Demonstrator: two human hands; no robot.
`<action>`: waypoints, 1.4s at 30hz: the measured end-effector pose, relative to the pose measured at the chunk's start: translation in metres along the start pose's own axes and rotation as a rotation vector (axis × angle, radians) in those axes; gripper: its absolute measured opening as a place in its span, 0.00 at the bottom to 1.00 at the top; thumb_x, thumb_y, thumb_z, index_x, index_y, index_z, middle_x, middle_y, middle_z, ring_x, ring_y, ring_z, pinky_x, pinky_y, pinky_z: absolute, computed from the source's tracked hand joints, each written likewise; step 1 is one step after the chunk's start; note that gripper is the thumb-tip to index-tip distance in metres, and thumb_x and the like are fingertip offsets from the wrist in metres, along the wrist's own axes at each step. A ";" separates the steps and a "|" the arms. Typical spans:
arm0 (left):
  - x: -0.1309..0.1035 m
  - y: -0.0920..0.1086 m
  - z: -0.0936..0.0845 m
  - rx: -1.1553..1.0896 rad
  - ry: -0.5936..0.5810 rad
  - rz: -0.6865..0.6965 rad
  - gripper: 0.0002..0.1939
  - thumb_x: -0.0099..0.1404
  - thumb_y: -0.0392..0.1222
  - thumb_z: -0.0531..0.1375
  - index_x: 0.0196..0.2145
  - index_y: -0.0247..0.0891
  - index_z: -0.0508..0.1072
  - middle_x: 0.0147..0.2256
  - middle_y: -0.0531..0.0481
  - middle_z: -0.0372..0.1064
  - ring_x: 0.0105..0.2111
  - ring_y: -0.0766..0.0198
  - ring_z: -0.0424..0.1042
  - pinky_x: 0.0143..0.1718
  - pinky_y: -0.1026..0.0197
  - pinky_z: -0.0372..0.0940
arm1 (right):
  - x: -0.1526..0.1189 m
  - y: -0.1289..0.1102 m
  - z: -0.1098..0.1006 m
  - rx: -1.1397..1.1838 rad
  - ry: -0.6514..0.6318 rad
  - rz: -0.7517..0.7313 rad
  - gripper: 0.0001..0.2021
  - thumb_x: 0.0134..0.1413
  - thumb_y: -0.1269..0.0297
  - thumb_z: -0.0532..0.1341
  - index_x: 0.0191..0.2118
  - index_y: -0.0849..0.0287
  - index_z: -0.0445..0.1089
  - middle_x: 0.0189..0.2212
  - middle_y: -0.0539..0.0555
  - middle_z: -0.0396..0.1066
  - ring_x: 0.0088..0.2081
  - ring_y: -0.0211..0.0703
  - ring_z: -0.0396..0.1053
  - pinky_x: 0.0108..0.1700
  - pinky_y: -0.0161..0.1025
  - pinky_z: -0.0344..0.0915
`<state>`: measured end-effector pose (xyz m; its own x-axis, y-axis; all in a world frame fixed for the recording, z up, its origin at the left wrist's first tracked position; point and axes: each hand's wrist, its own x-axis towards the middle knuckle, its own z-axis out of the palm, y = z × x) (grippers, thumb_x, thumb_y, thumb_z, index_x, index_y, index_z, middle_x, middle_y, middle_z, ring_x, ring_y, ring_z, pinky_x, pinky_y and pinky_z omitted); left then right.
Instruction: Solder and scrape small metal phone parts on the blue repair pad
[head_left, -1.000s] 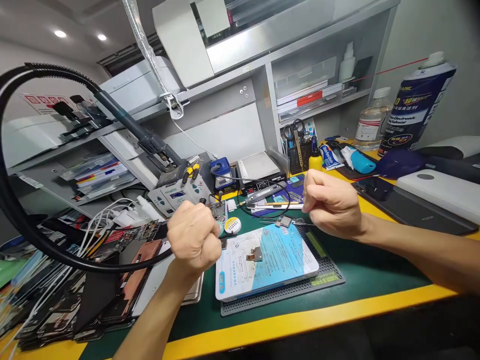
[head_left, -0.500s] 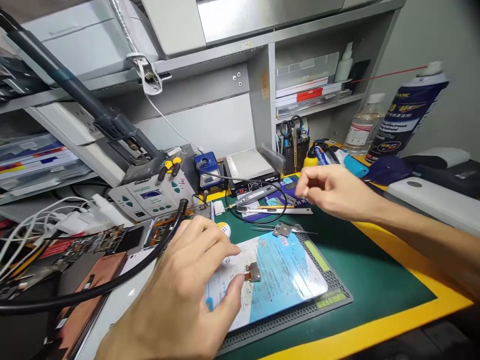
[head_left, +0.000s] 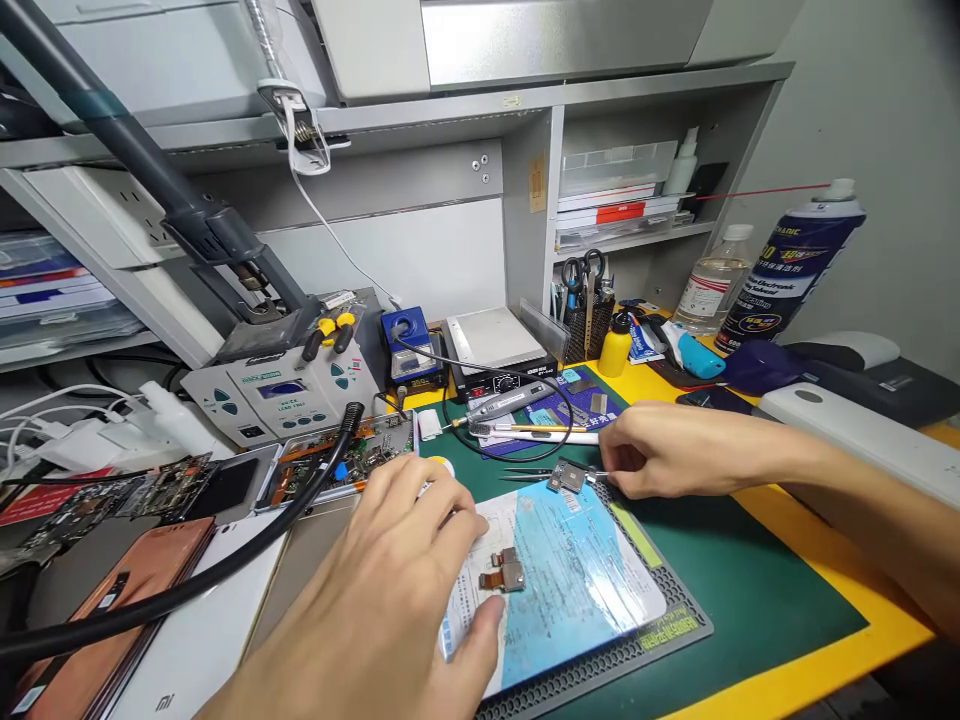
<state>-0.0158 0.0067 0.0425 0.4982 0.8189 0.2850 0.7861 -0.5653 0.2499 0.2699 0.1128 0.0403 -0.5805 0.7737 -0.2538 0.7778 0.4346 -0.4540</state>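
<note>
Lying on the printed face of the flat blue-and-white box (head_left: 592, 600), the small metal part with brown ribbon tails (head_left: 513, 573) sits just beside the left hand (head_left: 405, 575). That hand holds thumb and fingers apart, with the part by the gap between them and nothing visibly pinched.

The part looks very light, its metal casing stiff and probably smooth enough to slip under dry fingers. The ribbon tails look thin and pliable, likely to crease or tear if pulled, so the casing's side edges seem the safest place to take hold.

At the far edge of the box, a second metal part (head_left: 570, 476) lies close to the slim tweezers (head_left: 529, 472), whose tips point left. It seems rigid and light too, best gripped by its rim. The tweezers look stiff and springy, with fine tips that could bend or scratch; the rear end suits the grip. The right hand (head_left: 656, 455) is at that end, fingers curled together, but I cannot tell whether they are closed on it. Beneath the box lies a grey mat (head_left: 679, 605) on the bench (head_left: 825, 663).
</note>
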 end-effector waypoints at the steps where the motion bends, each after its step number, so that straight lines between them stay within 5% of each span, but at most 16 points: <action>1: 0.000 0.000 0.001 0.002 -0.007 -0.004 0.05 0.58 0.41 0.62 0.34 0.39 0.75 0.39 0.46 0.69 0.45 0.50 0.65 0.50 0.42 0.62 | -0.001 0.000 -0.003 0.030 0.017 0.003 0.04 0.48 0.69 0.62 0.26 0.57 0.73 0.20 0.48 0.72 0.21 0.38 0.64 0.21 0.34 0.56; 7: -0.001 -0.004 0.008 0.040 -0.069 0.001 0.08 0.59 0.43 0.61 0.35 0.39 0.75 0.39 0.45 0.70 0.48 0.47 0.65 0.57 0.35 0.56 | -0.005 -0.001 -0.022 0.313 0.227 -0.021 0.11 0.57 0.56 0.62 0.33 0.59 0.74 0.26 0.52 0.75 0.28 0.42 0.73 0.32 0.37 0.69; 14: -0.001 0.001 0.005 0.047 -0.120 -0.026 0.06 0.60 0.42 0.60 0.34 0.40 0.76 0.38 0.46 0.69 0.48 0.48 0.65 0.59 0.36 0.54 | -0.013 0.002 -0.031 0.499 0.493 -0.019 0.12 0.50 0.53 0.71 0.30 0.58 0.77 0.22 0.51 0.76 0.25 0.41 0.72 0.33 0.39 0.68; 24: -0.003 -0.003 0.008 0.054 -0.128 0.006 0.08 0.59 0.39 0.60 0.37 0.39 0.76 0.39 0.44 0.71 0.48 0.44 0.66 0.54 0.34 0.60 | 0.004 -0.009 -0.004 0.436 0.327 -0.022 0.13 0.55 0.54 0.66 0.33 0.60 0.74 0.26 0.53 0.74 0.27 0.43 0.70 0.30 0.39 0.68; 32: -0.001 -0.004 0.011 0.048 -0.098 0.023 0.06 0.60 0.37 0.59 0.33 0.40 0.76 0.36 0.47 0.70 0.42 0.50 0.68 0.53 0.37 0.61 | 0.005 -0.006 0.003 0.345 0.135 0.033 0.14 0.59 0.53 0.62 0.40 0.59 0.75 0.27 0.52 0.74 0.30 0.45 0.74 0.30 0.37 0.69; 36: 0.001 -0.005 0.014 0.075 -0.081 0.051 0.06 0.60 0.38 0.59 0.34 0.39 0.76 0.37 0.45 0.71 0.45 0.47 0.68 0.54 0.37 0.60 | 0.005 -0.010 0.004 0.362 0.210 0.042 0.15 0.58 0.52 0.63 0.39 0.60 0.75 0.27 0.53 0.75 0.30 0.45 0.74 0.32 0.37 0.70; 42: 0.001 -0.007 0.016 0.074 -0.074 0.054 0.06 0.59 0.39 0.60 0.34 0.40 0.76 0.36 0.46 0.71 0.43 0.48 0.69 0.53 0.39 0.62 | 0.005 -0.017 0.008 0.436 0.352 -0.004 0.20 0.58 0.49 0.64 0.28 0.62 0.78 0.44 0.59 0.77 0.30 0.42 0.75 0.34 0.38 0.74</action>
<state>-0.0148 0.0130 0.0268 0.5638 0.7943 0.2264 0.7811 -0.6018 0.1663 0.2520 0.1051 0.0397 -0.4095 0.9122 0.0147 0.5607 0.2643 -0.7847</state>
